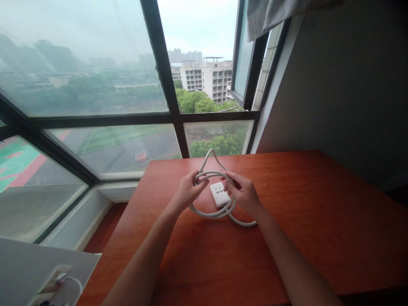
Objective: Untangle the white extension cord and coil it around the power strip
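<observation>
A white power cord [208,214] is looped into a loose coil above the reddish-brown table. The left side of the coil is gripped by my left hand [188,189], thumb pointing inward. On the opposite side, my right hand [242,191] has its fingers closed around the cord. One bend of the cord rises beyond both hands, and another loop curves out under my right wrist. Between the hands, seen through the coil, is a white socket block [219,194] with dark slots, its right edge partly covered by my right fingers and the cord.
The wooden table [306,221] stretches wide to the right. Behind it are dark-framed windows [178,117], with one pane [244,55] swung outward. A grey cloth [270,15] hangs at the top. At lower left, a white plug [62,277] sits in a wall outlet.
</observation>
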A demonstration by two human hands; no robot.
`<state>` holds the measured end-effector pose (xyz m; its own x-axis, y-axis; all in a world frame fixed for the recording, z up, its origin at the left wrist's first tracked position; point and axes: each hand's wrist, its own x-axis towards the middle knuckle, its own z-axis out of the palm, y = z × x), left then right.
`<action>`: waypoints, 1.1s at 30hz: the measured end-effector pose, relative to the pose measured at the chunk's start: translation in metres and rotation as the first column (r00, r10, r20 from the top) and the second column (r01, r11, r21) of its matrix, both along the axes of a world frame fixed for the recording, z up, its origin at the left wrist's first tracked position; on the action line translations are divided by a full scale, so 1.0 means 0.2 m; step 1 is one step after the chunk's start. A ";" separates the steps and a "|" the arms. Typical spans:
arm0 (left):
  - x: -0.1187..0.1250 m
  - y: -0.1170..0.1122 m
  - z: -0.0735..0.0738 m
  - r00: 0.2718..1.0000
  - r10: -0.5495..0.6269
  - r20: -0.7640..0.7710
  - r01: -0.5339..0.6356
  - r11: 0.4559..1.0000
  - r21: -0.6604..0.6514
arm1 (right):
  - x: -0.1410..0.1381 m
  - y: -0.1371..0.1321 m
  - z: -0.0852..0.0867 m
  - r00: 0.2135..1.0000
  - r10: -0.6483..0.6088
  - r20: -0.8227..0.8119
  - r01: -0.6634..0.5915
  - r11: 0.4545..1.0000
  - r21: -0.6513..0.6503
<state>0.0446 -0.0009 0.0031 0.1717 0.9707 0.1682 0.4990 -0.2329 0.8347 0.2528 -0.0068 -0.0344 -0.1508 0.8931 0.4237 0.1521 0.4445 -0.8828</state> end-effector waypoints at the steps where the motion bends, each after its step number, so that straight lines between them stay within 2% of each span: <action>1: -0.01 0.00 0.00 0.999 0.020 -0.048 -0.018 0.999 0.035 | 0.00 0.00 0.00 1.000 0.015 -0.004 -0.015 1.000 -0.007; 4: -0.02 -0.01 0.02 0.987 0.052 -0.151 -0.031 0.990 0.137 | 0.00 0.00 -0.01 0.997 0.070 -0.043 -0.072 0.996 -0.056; 7: -0.05 -0.03 0.07 0.984 -0.027 -0.176 0.060 0.981 0.184 | 0.02 0.01 -0.01 0.980 0.148 -0.130 -0.162 0.981 -0.108; 9: -0.06 -0.04 0.11 0.983 -0.088 -0.159 0.118 0.974 0.195 | 0.04 0.01 0.01 0.976 0.152 -0.157 -0.172 0.978 -0.117; 11: -0.08 -0.06 0.15 0.984 -0.118 -0.131 0.143 0.969 0.201 | 0.07 0.02 0.03 0.989 0.039 -0.140 -0.052 0.994 -0.092; 13: -0.10 -0.08 0.20 0.984 -0.134 -0.118 0.155 0.969 0.190 | 0.10 0.03 0.03 0.978 -0.184 -0.099 0.183 0.983 -0.018; 15: -0.11 -0.10 0.23 0.977 -0.172 -0.128 0.190 0.970 0.149 | 0.13 0.06 0.03 0.924 -0.382 -0.039 0.384 0.917 0.108; 17: -0.11 -0.11 0.25 0.961 -0.240 -0.140 0.255 0.962 0.099 | 0.15 0.10 0.03 0.883 -0.467 0.055 0.441 0.862 0.249; 21: -0.11 -0.12 0.27 0.928 -0.348 -0.130 0.357 0.932 0.056 | 0.11 0.16 0.09 0.855 -0.483 0.190 0.357 0.812 0.461; 25: -0.11 -0.12 0.26 0.910 -0.397 -0.115 0.403 0.915 0.030 | 0.05 0.18 0.26 0.870 -0.448 0.208 0.252 0.764 0.594; 29: -0.13 -0.12 0.26 0.912 -0.398 -0.095 0.400 0.916 0.005 | 0.05 0.20 0.38 0.909 -0.360 0.209 0.158 0.762 0.628; 33: -0.17 -0.11 0.27 0.956 -0.282 -0.076 0.287 0.956 0.056 | 0.08 0.25 0.42 0.912 -0.323 0.255 0.119 0.800 0.588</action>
<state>0.0104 -0.0236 0.0576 0.4520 0.8672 0.2089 0.4583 -0.4267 0.7797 0.2696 0.0430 0.0501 -0.1984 0.5485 0.8123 0.5388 0.7533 -0.3771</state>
